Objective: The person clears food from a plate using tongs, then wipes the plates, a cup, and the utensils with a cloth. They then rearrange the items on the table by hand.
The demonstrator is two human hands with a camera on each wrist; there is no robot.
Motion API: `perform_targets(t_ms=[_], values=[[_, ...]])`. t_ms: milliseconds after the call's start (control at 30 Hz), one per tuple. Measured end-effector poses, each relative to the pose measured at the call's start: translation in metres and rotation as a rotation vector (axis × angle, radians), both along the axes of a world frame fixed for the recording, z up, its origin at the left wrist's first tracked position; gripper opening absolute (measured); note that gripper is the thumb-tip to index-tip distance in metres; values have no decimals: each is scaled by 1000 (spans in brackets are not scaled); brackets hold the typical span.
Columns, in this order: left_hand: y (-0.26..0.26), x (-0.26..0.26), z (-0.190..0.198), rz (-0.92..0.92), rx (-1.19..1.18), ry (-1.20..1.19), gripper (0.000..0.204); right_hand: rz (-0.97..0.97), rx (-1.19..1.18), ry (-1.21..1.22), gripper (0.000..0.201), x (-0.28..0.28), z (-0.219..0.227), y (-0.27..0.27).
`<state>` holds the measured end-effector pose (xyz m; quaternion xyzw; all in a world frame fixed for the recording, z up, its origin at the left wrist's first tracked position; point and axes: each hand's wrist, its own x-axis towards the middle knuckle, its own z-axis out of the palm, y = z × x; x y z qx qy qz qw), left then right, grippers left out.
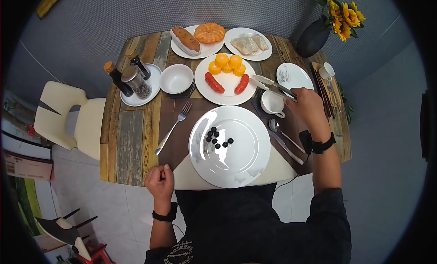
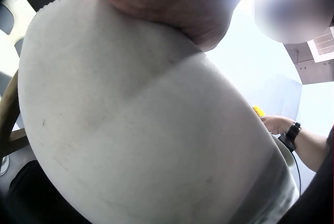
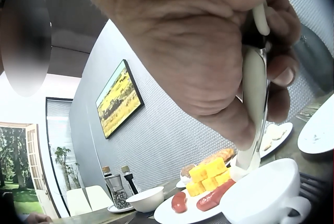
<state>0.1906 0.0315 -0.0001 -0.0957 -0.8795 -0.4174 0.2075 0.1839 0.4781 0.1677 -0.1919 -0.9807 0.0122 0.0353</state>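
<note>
Tongs (image 1: 273, 85) are gripped in the right hand (image 1: 306, 110), their tips at the right rim of the plate of corn and sausages (image 1: 225, 99). In the right wrist view the right hand (image 3: 193, 46) has its fingers around the tongs (image 3: 253, 88), above a white cup (image 3: 263, 192). A red sausage (image 1: 241, 83) lies just left of the tips, beside yellow corn pieces (image 1: 221, 60). The left hand (image 1: 160, 182), fingers curled and holding nothing, is at the table's front edge. A large white plate (image 1: 246, 150) bears several dark round berries (image 1: 215, 140).
A fork (image 1: 173, 127) lies left of the large plate, a knife (image 1: 287, 148) and spoon (image 1: 274, 124) right of it. A white bowl (image 1: 176, 79), seasoning bottles (image 1: 136, 82), a bread plate (image 1: 207, 49) and a dark vase (image 1: 313, 38) stand farther back.
</note>
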Motion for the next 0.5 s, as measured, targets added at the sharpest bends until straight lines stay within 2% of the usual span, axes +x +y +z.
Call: perform_targets(t_ms=[100,267,500], values=[[-1,0,0,-15,-3,-1,19,1,-7,40,30,3,-1,-2],[0,0,1,-19,-10,7,19,9,-28,5,28,17,23,-15],[-1,-1,-1,-12,-10,17,20,101,28,24,30,20,14,-30]])
